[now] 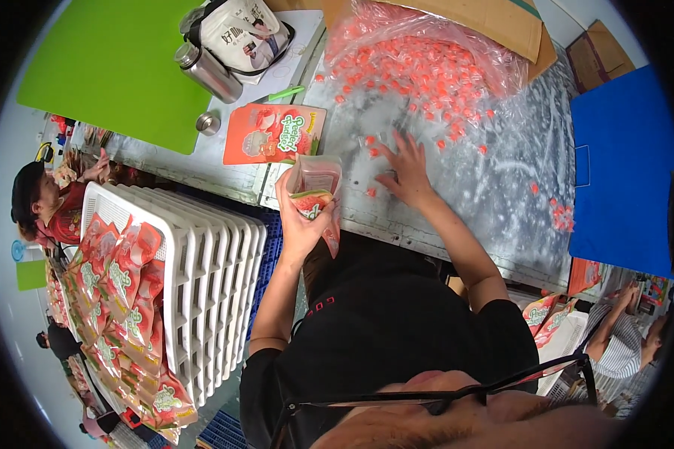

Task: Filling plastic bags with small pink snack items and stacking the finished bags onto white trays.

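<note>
My left hand (298,224) grips a red candy pouch (312,203) at the near edge of the metal table (367,221). The pouch stands upright, its mouth spread apart at the top. My right hand (408,173) is over the tabletop with fingers apart, and a few small red wrapped candies (371,141) lie by its fingertips. Beyond it spreads a big heap of the same candies (434,71), spilling from a clear plastic liner (513,71). A stack of flat red pouches (266,135) rests on the table, to the left of the heap.
White plastic crates (210,277) stand stacked at my left, filled pouches (120,292) on top. A steel flask (211,73), its cap (208,123), a green knife (284,93) and a white bag (240,37) sit far left. A blue panel (625,172) borders the right. Co-workers are on both sides.
</note>
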Motion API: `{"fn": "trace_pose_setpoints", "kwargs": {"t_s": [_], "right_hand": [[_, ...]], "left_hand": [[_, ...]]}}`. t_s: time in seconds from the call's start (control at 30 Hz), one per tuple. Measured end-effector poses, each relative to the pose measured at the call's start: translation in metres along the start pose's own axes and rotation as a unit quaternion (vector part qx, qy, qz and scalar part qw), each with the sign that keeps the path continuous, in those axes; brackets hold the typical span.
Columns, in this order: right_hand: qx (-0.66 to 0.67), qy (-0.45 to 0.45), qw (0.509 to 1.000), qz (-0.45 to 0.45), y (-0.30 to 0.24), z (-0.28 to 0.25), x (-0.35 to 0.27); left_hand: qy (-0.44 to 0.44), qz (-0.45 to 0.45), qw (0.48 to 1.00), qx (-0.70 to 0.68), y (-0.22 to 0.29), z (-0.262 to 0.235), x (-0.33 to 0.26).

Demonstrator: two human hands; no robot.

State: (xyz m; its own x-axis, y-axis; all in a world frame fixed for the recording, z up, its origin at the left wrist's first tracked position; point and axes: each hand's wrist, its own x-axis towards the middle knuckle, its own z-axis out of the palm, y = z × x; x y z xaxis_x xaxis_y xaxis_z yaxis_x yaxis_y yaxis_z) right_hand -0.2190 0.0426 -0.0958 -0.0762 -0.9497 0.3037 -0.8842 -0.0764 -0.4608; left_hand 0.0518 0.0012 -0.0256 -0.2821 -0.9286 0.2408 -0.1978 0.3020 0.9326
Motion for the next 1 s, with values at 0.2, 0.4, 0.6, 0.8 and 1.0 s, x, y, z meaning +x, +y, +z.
{"fn": "trace_pose_setpoints", "kwargs": {"t_s": [0.2,0.4,0.6,0.8,1.0], "right_hand": [[-0.019,-0.102,0.992,-0.076,-0.009,0.021,0.022],[-0.015,-0.101,0.985,-0.136,-0.016,0.026,-0.014],[0.137,-0.038,0.990,0.009,-0.013,0.002,0.000],[0.324,-0.033,0.944,-0.047,-0.072,-0.100,0.042],[0.237,0.042,0.968,-0.075,-0.100,-0.098,0.051]], "left_hand": [[-0.009,0.019,1.000,0.006,0.003,0.002,0.005],[-0.040,0.087,0.991,0.091,0.021,0.000,0.012],[-0.104,0.113,0.983,0.099,0.025,0.008,0.016],[-0.122,0.129,0.967,0.181,0.023,0.019,0.016],[-0.135,0.122,0.969,0.164,0.034,0.035,0.016]]}}
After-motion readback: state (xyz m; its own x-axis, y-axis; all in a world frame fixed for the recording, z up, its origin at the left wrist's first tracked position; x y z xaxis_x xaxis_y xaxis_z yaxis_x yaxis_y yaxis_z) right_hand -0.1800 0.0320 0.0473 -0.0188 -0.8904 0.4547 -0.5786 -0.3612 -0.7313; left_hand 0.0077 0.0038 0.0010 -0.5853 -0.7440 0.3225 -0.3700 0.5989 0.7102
